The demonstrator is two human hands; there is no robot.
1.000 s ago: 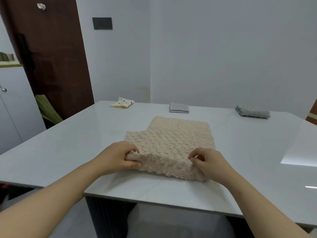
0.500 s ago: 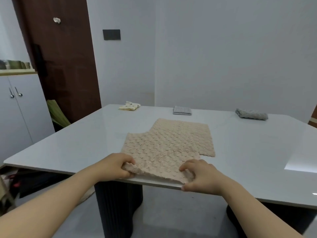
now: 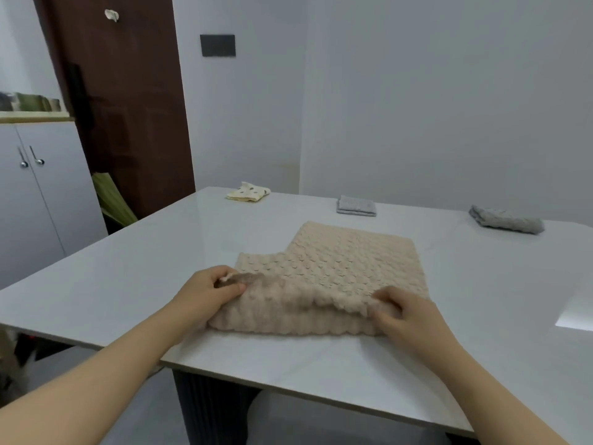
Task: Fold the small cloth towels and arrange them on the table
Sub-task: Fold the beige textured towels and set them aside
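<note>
The beige waffle towel [image 3: 340,268] lay on the table [image 3: 122,284] close to its near edge, its flat part stretching away from the person. The left hand [image 3: 205,297] and right hand [image 3: 406,313] each pinched a near corner, fingers curled over the lifted hem. That hem ran left to right between them, so the fold would likely go toward the far edge.

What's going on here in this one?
A person is folding a beige bubble-textured cloth towel on the pale grey table. The left hand and right hand pinch its near edge, lifted and turned toward the far side; the fold is not yet flat. Along the far edge lie a cream spotted folded towel, a light grey folded towel and a darker grey fluffy towel.
</note>
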